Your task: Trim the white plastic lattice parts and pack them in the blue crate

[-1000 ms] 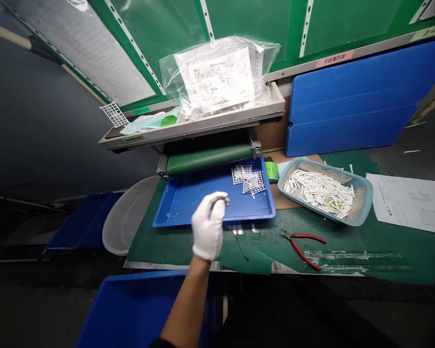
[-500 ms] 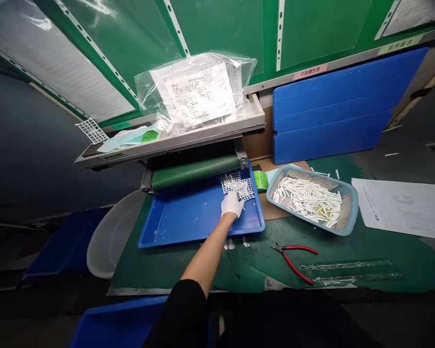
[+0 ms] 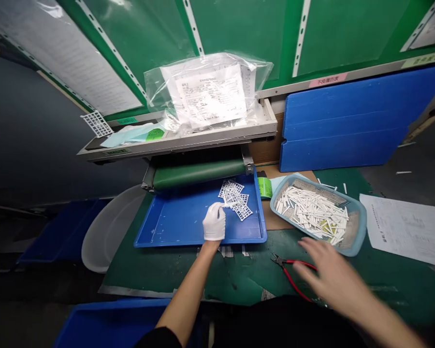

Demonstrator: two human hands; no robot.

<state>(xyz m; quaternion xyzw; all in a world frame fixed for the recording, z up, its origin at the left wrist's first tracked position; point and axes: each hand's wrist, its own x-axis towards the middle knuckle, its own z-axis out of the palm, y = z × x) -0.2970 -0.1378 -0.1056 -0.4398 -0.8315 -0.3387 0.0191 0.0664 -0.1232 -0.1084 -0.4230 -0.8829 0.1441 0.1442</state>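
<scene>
Just below the bare right hand (image 3: 333, 275), held open with its fingers spread wide, red-handled diagonal cutters (image 3: 293, 273) are laid on a green mat (image 3: 239, 282). Left of that hand, the white-gloved left hand (image 3: 214, 222) is closed narrowly on the edge of a white plastic lattice (image 3: 235, 199), apparently pinched there for a secure hold. That lattice is piled with others in a blue tray (image 3: 174, 232), whose raised rim seems placed to keep loose pieces contained. Ahead of the right hand, white plastic strips (image 3: 311, 212) are heaped in a pale blue basket (image 3: 360, 227), kept separate from the tray. Farther beyond both hands, a green roller (image 3: 197, 174) is mounted beneath a shelf (image 3: 174, 142) bearing a clear bag of papers (image 3: 210, 92).
</scene>
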